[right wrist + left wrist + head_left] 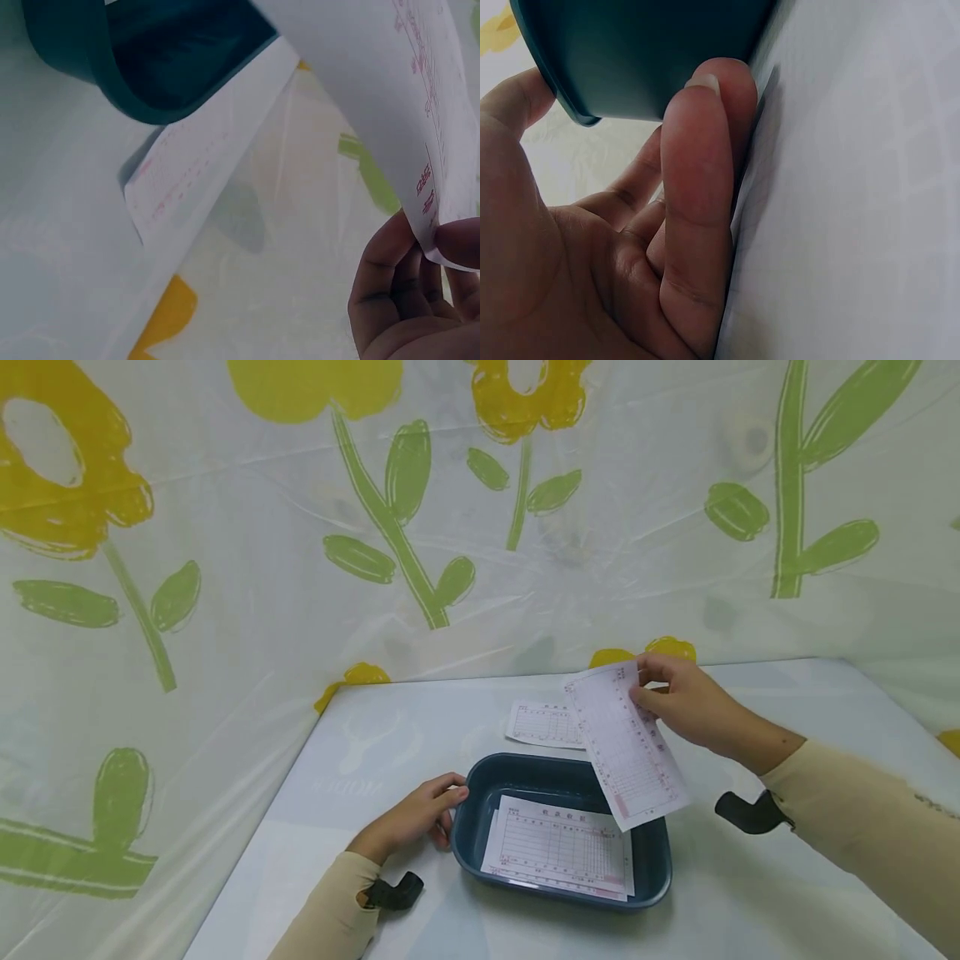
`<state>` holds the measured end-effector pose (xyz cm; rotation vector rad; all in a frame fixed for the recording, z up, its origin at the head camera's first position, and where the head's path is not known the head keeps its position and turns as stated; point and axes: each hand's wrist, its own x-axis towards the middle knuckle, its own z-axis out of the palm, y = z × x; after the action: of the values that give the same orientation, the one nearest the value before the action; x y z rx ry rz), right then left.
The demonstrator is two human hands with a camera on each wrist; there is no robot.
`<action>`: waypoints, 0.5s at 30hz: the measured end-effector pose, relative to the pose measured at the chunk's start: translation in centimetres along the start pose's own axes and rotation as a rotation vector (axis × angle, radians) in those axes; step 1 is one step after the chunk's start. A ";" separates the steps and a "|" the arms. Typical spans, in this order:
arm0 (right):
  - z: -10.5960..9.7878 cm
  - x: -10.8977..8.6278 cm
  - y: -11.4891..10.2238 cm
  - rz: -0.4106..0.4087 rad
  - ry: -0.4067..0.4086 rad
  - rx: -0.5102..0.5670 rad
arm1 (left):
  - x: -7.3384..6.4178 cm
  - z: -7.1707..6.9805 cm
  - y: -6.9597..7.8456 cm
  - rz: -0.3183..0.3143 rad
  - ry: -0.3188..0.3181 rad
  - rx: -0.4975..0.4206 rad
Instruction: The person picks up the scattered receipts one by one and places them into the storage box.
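Note:
A dark blue-green plastic basin (656, 860) stands on the table, with several printed paper forms (555, 843) lying flat inside. My left hand (420, 814) holds the basin's left side; in the left wrist view, one digit is on the rim (547, 82) and other fingers bend beneath the wall. Above the basin's right side, my right hand (678, 702) pinches one printed form (626, 747) by its upper edge, between thumb and fingers. That sheet hangs tilted, its lower end over the basin. Another form (543, 724) lies on the table behind the basin, partly hidden by the held sheet.
The white table (420, 718) has faint printed shapes. Behind it hangs a pale curtain (600, 585) with yellow flowers and green leaves. A black strap piece (750, 812) sticks out from the right sleeve, another (397, 892) from the left.

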<state>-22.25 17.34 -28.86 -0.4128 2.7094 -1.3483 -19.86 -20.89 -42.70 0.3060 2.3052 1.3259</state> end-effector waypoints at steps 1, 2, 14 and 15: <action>0.4 0.0 -0.1 -0.010 -0.008 -0.007 | 0.0 0.0 0.0 0.000 0.000 -0.001; 0.8 0.0 -0.2 -0.020 -0.016 -0.009 | 0.0 0.0 0.0 -0.002 0.000 -0.001; 5.0 1.1 -1.3 -0.014 -0.164 -0.018 | 0.1 0.0 0.1 0.000 -0.003 0.002; 5.4 1.2 -1.3 -0.015 -0.175 -0.020 | 0.1 0.0 0.1 0.001 -0.005 0.005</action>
<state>-22.03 12.10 -31.01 -0.5277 2.5833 -1.2270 -19.97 -20.82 -42.64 0.3119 2.3049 1.3190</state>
